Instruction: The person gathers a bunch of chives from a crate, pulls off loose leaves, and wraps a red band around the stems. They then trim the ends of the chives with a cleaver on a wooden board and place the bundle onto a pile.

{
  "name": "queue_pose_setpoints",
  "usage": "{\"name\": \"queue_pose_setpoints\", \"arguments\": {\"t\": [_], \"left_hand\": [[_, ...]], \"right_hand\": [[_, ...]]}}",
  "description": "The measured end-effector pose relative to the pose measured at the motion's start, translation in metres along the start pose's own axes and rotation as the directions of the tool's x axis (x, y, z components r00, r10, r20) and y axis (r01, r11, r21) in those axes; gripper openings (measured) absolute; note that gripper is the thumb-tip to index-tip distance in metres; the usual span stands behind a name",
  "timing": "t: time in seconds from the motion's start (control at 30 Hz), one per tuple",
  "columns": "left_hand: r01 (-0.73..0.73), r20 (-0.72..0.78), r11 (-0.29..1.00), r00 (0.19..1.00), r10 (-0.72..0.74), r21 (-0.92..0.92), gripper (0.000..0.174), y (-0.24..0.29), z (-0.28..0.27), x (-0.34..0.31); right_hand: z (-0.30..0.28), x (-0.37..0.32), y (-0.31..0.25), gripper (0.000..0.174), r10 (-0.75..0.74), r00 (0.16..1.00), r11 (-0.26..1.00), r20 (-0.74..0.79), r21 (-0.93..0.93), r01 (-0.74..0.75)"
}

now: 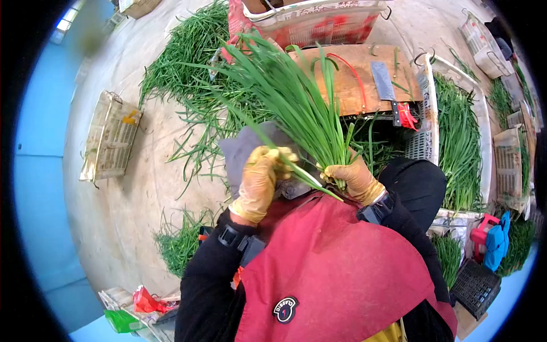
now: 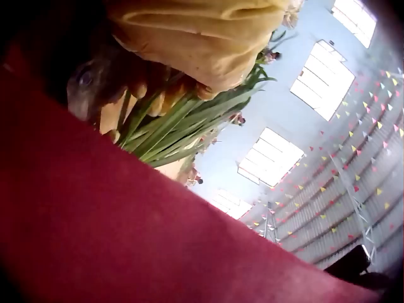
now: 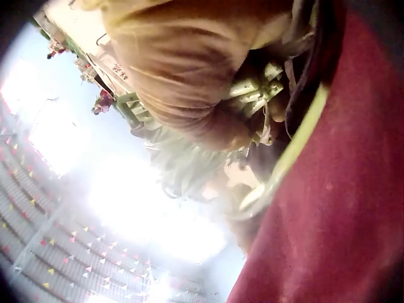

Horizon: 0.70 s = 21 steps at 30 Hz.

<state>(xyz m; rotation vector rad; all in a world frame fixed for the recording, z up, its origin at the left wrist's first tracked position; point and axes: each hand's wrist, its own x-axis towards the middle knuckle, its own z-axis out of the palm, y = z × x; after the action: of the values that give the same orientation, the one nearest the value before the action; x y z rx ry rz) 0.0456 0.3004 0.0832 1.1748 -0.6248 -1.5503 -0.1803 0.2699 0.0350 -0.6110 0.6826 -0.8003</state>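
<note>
In the head view my right hand (image 1: pixel 356 176), in a yellowish glove, grips a bunch of long flat-leaved green stalks (image 1: pixel 302 97), like green garlic, near their base. The leaves fan up and to the left. My gloved left hand (image 1: pixel 259 179) pinches a single stalk (image 1: pixel 307 178) whose pale lower end slants across toward the right hand, over the red apron. Pale cut ends (image 3: pixel 255 91) poke out below the right hand in the right wrist view. Leaves (image 2: pixel 183 126) show under the left hand in the left wrist view, where its fingertips are partly hidden.
A wooden board (image 1: pixel 325 74) ahead carries a cleaver (image 1: pixel 383 82). To the right stands a white crate (image 1: pixel 488 142) filled with greens. A loose pile of greens (image 1: pixel 188 51) covers the floor ahead left; another crate (image 1: pixel 111 137) stands at left.
</note>
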Motion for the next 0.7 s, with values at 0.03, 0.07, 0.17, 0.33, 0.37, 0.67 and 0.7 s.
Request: {"name": "queue_pose_setpoints", "arguments": {"t": [0.03,0.07,0.17,0.33,0.37,0.67,0.7], "left_hand": [[-0.054,0.031,0.998,0.998,0.054,0.028,0.02,0.002,-0.008,-0.002],[-0.008,0.005,0.993,1.0,0.008,0.121,0.02,0.008,-0.017,-0.006],[0.038,-0.138,0.93,0.99,0.014,0.366,0.028,0.022,-0.046,-0.01],[-0.207,-0.3,0.798,0.85,0.433,0.565,0.051,0.029,-0.083,-0.002],[-0.204,-0.305,0.763,0.83,0.467,0.614,0.051,0.037,-0.088,-0.003],[0.161,0.378,0.984,0.909,-0.179,0.078,0.081,0.027,-0.001,-0.018],[0.103,0.444,0.993,0.893,-0.069,-0.052,0.085,0.016,0.012,-0.01]], "right_hand": [[-0.002,0.001,0.0,0.051,0.0,1.0,1.0,0.003,-0.004,0.0],[-0.001,0.001,-0.001,0.048,-0.015,1.0,1.0,-0.006,-0.026,0.015],[-0.001,0.0,-0.005,0.047,0.003,1.0,1.0,-0.016,-0.018,-0.003],[-0.004,0.0,-0.007,0.049,-0.015,1.0,0.996,0.016,-0.091,0.016],[-0.004,0.0,-0.01,0.049,-0.007,1.0,0.992,0.016,-0.124,0.009],[0.027,-0.01,-0.036,0.068,-0.076,0.984,0.971,0.161,-0.211,0.11],[0.03,-0.011,-0.035,0.071,-0.108,0.976,0.973,0.19,-0.181,0.143]]}}
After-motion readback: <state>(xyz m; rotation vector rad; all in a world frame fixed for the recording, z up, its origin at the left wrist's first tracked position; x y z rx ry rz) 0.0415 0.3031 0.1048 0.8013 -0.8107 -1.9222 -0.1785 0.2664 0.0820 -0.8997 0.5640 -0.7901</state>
